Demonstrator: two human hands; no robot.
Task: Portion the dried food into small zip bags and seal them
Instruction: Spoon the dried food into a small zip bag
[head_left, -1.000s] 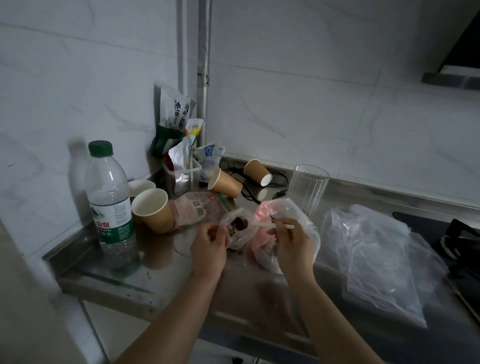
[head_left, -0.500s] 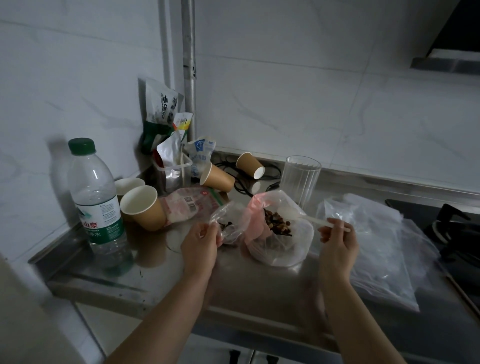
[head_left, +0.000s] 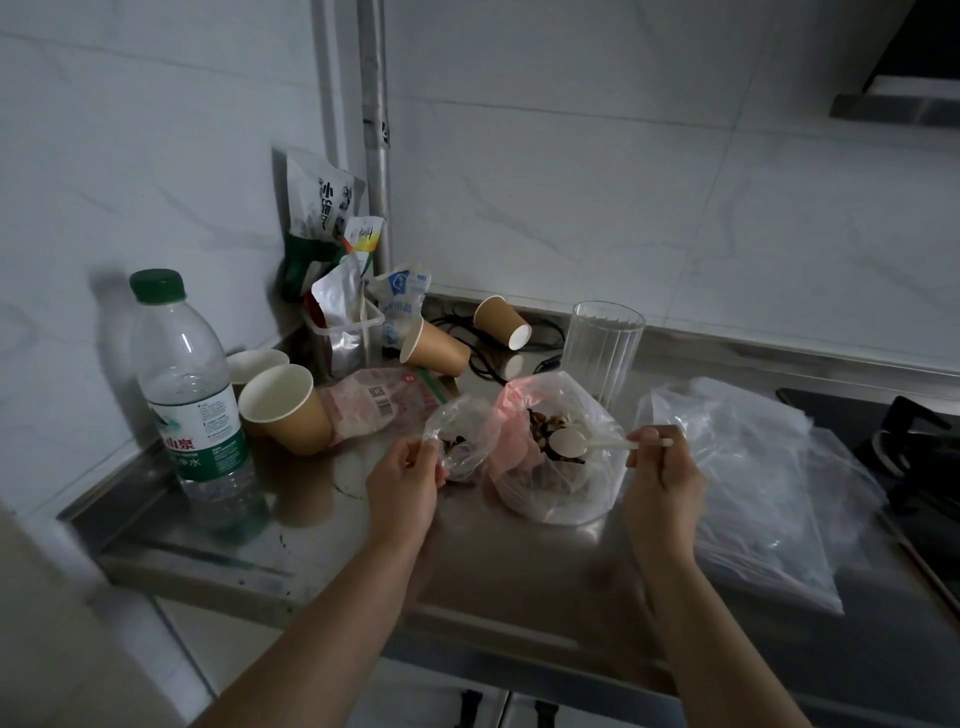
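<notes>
We note a pile of clear bags (head_left: 748, 478) at 3 o'clock, a water bottle (head_left: 192, 384) at 9, paper cups (head_left: 285, 408) behind. Centre: food bag (head_left: 556, 462); right hand (head_left: 660, 473) pinches a spoon (head_left: 582, 441) over it. Left hand (head_left: 405, 483) grips the small zip bag (head_left: 457, 436).

Place: a home kitchen.
Signs: steel counter (head_left: 519, 561), gas stove (head_left: 914, 447) at 3 o'clock, range hood (head_left: 898, 104) at 1 o'clock, marble-look wall tiles (head_left: 623, 208).
</notes>
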